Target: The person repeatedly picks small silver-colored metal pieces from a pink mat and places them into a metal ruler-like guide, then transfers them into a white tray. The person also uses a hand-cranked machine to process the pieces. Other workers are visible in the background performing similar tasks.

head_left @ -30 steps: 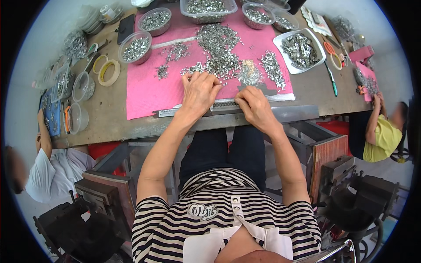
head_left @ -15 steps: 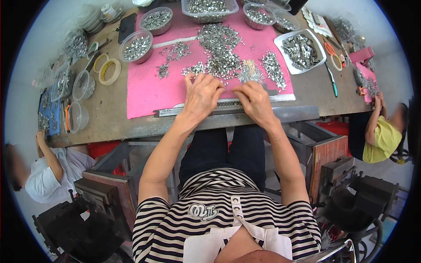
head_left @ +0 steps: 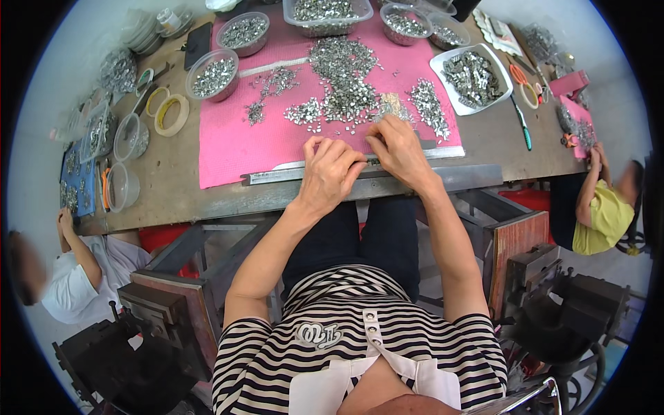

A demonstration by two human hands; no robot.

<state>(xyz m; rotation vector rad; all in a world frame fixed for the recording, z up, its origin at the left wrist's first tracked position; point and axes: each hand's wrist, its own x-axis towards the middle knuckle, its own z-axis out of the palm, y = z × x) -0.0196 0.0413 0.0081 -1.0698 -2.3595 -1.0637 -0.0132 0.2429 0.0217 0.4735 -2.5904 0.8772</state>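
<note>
My left hand lies over a long metal rail at the table's front edge, thumb and fingers pinched together. Close on its right, my right hand also pinches at the rail. The fingertips are near each other; anything between them is hidden or too small to name. Just beyond the hands, small shiny metal pieces lie heaped on a pink mat. Thin pin-like pieces lie beyond my right hand, beside another scatter of small metal pieces.
Tubs of metal pieces line the mat's far side. A white dish holds darker parts. Tape rolls lie left; scissors and a green-handled tool lie right. Co-workers sit at left and right.
My left hand has moved right and nearer to me, from the mat's edge down onto the rail. My right hand has shifted slightly and stays at the rail.
</note>
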